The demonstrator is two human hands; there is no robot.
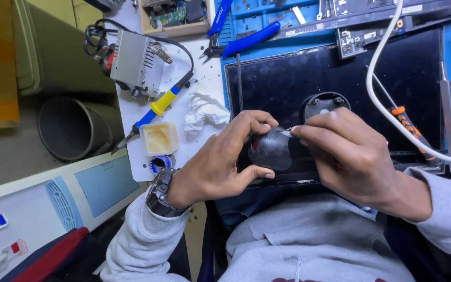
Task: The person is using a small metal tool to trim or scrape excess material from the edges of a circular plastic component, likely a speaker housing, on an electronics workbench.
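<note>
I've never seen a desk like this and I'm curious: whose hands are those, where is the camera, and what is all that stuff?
The camera sits on a person's head and looks down, so you see their own two hands. The left hand cradles a small rounded black shell. The right hand pinches something tiny at its top edge; I cannot tell what. Underneath lies a big black panel on a blue mat. Nearby are a soldering iron, a crumpled white cloth, blue-handled pliers and a white cable.
</note>
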